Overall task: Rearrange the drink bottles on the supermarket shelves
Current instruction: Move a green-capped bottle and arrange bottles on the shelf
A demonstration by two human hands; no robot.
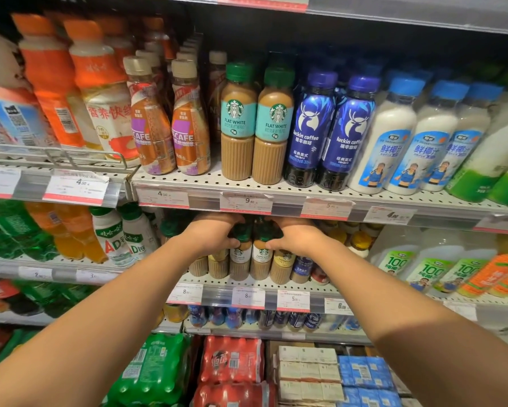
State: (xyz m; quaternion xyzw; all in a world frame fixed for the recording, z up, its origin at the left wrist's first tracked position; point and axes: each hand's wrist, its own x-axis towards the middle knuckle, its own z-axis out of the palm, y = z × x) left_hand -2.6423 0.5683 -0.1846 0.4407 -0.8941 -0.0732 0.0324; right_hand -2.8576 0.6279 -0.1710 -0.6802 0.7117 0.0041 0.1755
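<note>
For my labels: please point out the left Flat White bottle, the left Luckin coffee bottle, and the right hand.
left Flat White bottle (237, 118), head view, teal label
left Luckin coffee bottle (311, 124), head view, blue label
right hand (294, 235), head view, back of hand

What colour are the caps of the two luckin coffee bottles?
Purple, in the head view: luckin coffee bottles.

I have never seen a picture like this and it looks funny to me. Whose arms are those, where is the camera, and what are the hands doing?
The camera sits on a person's head, so you see their own two arms reaching forward. They stand at a supermarket shelf full of drinks. The left hand curls round the top of one coffee bottle, and the right hand curls round the one beside it. On the shelf above stand green-capped Flat White bottles and blue Luckin coffee bottles.
</note>
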